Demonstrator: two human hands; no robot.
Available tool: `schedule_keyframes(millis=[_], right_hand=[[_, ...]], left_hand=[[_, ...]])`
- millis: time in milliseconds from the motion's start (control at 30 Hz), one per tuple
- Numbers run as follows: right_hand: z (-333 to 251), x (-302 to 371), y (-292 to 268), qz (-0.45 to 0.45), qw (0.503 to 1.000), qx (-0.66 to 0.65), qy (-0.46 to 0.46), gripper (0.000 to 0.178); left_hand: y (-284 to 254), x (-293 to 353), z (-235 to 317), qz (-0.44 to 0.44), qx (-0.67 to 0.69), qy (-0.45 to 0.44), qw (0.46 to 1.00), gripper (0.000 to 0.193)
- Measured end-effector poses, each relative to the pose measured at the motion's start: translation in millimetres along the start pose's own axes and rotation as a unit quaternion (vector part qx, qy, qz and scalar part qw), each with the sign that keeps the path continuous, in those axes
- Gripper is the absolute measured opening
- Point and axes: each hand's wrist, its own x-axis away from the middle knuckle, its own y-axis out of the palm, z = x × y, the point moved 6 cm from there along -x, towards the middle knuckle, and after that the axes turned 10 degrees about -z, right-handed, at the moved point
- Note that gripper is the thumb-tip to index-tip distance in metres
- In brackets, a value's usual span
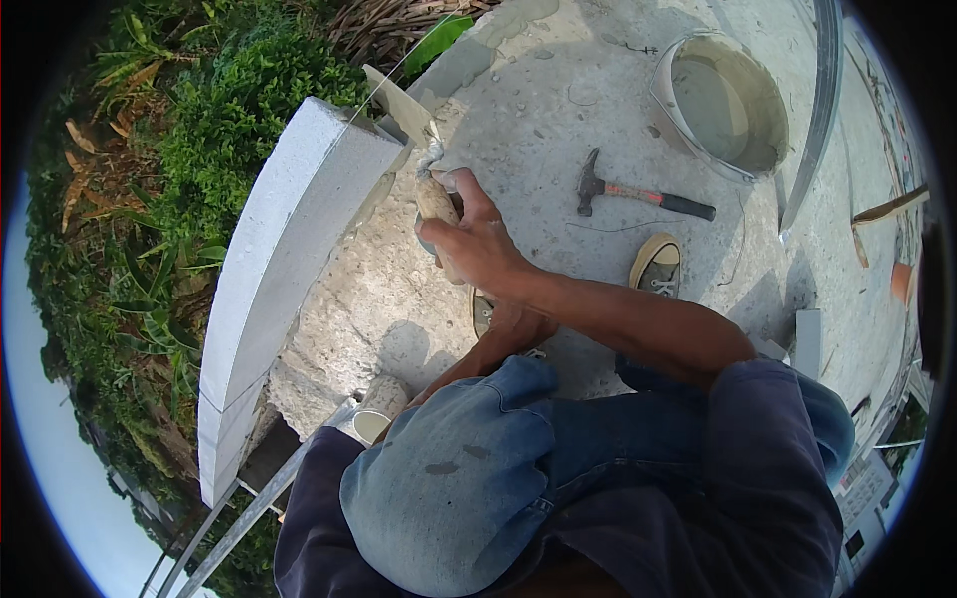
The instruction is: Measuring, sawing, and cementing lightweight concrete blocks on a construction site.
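My right hand is closed around the wooden handle of a trowel. The trowel's grey-smeared blade stands at the far end of a row of pale blocks, close to the end face; whether it touches, I cannot tell. Something bluish shows under my right fingers, too covered to name. My left forearm reaches under my right forearm. The left hand lies near the right wrist, and its fingers are hidden. A thin taut string runs over the blocks' far end.
Right of my hands, a hammer lies on the rough concrete. Beyond it stands a bucket of greyish liquid, beside a long metal bar. A white cylindrical container sits by my left knee. Plants grow beyond the blocks.
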Motion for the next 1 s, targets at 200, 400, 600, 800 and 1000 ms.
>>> schedule_keyframes(millis=[200, 400, 600, 800, 1000], right_hand=[[-3, -14, 54, 0.123, 0.984, -0.030, 0.128, 0.054], [-43, 40, -33, -0.081, 0.981, -0.032, 0.174, 0.040], [-1, 6, -84, -0.094, 0.895, -0.377, 0.217, 0.034], [63, -42, -53, -0.205, 0.729, -0.600, 0.256, 0.041], [27, 22, -105, -0.324, 0.718, -0.508, 0.348, 0.035]], left_hand=[[-11, 2, 14, -0.031, 0.018, 0.005, 0.999, 0.033], [-32, 3, 19, -0.031, 0.049, -0.025, 0.998, 0.032], [-50, -6, 32, 0.025, 0.122, 0.029, 0.992, 0.025], [-49, -10, 34, 0.029, 0.099, 0.020, 0.994, 0.026], [-54, -6, 32, 0.031, 0.099, 0.015, 0.994, 0.026]])
